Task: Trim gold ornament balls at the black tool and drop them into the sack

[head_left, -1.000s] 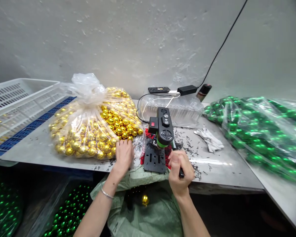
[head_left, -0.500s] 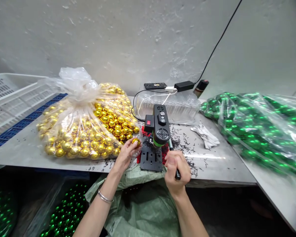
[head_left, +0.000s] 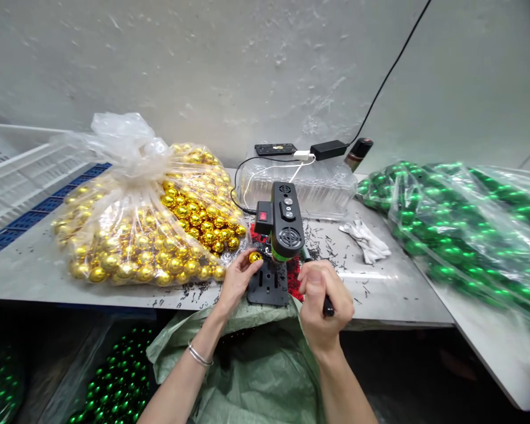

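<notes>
Gold ball (head_left: 255,257), and there it is at the tips of the left hand (head_left: 238,275), thumb and fingers narrowed to a pinch around it, just beside the head of the black press (head_left: 285,218) that stands between the two hands! Across on the other side, the right hand (head_left: 327,297) is curled into a fist around the black lever handle (head_left: 328,307). Handling, then: I'd call it light, probably hollow, with a stiff shell that may be thin enough to dent or crack under a hard squeeze. That gloss looks slippery, so fingertips on opposite sides, around its widest part, should be the safest hold. And what a shine: round, mirror-bright yellow gold with dark reflections. Too small to tell if it has a cap. Plenty of lookalikes fill the clear bag (head_left: 132,235) just left of the left hand.
</notes>
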`<state>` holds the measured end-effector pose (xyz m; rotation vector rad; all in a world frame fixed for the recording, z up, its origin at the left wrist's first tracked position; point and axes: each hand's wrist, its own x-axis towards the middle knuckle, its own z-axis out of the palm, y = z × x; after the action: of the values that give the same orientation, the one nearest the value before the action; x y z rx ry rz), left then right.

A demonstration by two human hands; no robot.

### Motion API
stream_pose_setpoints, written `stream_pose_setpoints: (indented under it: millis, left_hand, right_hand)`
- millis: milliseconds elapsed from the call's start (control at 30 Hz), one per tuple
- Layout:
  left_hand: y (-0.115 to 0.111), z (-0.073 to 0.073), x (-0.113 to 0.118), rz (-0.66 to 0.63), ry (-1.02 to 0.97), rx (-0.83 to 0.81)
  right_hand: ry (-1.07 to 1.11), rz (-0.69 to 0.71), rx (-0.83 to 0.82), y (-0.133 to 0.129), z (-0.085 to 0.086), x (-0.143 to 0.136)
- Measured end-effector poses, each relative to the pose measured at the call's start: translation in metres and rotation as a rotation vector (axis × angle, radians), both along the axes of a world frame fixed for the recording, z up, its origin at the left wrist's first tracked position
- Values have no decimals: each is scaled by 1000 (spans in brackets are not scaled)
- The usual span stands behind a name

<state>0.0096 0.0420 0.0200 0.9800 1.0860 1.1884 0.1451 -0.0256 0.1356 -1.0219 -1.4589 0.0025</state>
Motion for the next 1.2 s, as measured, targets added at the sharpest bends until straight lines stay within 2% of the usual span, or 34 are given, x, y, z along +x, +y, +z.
stream_pose_setpoints:
  millis: [200,367,467,600,700,1067,1200]
  left_hand:
    - [-1,-12,2,25,110,71]
    - [-4,-14,0,-37,180,138]
    - [-10,-13,0,-74,334,211]
    - [-15,-7,1,-94,612,388]
    - [-15,-1,0,-128,723,494]
    - [-15,-3,-1,-197,792,553]
    - [-12,-10,3,-160,811,543]
  right_hand:
    - [-21,-1,6,-2,-5,0]
    - [-49,-13,13,-3,-8,1]
    - [-63,-6,28,-3,-9,1]
    - [-82,11,34,-4,-11,2]
    - [-90,6,29,-4,-12,2]
    - [-101,-19,38,-5,-19,3]
    - [-101,-6,36,-5,-21,4]
